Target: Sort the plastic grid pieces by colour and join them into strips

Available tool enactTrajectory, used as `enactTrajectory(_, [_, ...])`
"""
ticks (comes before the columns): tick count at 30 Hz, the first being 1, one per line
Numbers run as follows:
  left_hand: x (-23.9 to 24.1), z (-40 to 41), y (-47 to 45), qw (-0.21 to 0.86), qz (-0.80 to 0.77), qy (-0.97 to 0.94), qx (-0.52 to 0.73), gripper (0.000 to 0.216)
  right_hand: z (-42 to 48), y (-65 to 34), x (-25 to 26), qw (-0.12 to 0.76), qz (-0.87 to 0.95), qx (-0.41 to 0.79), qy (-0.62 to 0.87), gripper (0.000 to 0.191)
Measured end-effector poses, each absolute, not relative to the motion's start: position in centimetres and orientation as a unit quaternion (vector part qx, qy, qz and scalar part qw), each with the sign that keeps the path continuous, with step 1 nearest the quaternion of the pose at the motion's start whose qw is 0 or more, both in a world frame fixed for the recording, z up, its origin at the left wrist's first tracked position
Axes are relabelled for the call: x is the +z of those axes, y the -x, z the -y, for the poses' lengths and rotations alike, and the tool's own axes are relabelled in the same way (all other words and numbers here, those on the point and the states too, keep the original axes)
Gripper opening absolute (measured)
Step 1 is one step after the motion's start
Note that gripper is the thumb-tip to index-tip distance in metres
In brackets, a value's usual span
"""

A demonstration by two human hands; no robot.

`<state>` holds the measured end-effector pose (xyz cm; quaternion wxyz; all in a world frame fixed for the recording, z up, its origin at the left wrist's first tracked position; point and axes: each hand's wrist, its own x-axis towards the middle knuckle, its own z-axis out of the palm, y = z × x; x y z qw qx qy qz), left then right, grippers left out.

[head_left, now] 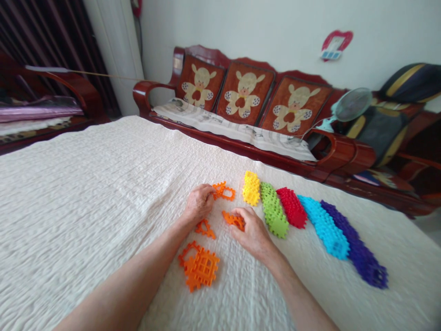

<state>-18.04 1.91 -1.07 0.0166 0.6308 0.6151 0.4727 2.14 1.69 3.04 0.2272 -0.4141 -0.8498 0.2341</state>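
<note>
My right hand [253, 233] grips a few orange plastic building tiles [234, 221] with toothed edges, tilted between thumb and fingers. My left hand [200, 202] is closed, its fingertips at an orange triangular tile [219, 189] beside an orange open-frame tile [228, 194]. Just below that hand lies another orange triangular tile [206, 229]. Nearer to me is a loose overlapping pile of orange square tiles [206, 266]. The left fingertips are partly hidden.
To the right, sorted by colour, lie rows of yellow [251, 188], green [274, 211], red [292, 208], light blue [325, 227] and purple tiles [356, 246]. They rest on a white quilted cover [103, 184]. Beyond it stand a wooden sofa [223, 133] and a fan [353, 105].
</note>
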Motion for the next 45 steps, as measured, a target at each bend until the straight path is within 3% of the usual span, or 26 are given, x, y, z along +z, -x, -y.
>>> enactTrajectory(6, [-1.1, -1.9, 18.1, 0.024, -0.619, -0.633, 0.464, 0.029, -1.6, -1.3, 3.2, 0.259, 0.844, 0.204, 0.423, 0.030])
enactTrajectory(25, [-1.1, -1.9, 18.2, 0.031, -0.617, -0.640, 0.458, 0.028, -4.1, -3.7, 3.7, 0.196, 0.898, 0.103, 0.379, 0.033])
enactTrajectory(37, [-1.1, -1.9, 18.2, 0.026, -0.614, -0.641, 0.460, 0.029, -5.1, -4.2, 3.5, 0.164, 0.913, 0.118, 0.353, 0.030])
enactTrajectory(45, [-0.9, -1.7, 18.2, 0.029, -0.625, -0.639, 0.447, 0.029, -5.0, -4.3, 4.1, 0.174, 0.922, 0.114, 0.328, 0.041])
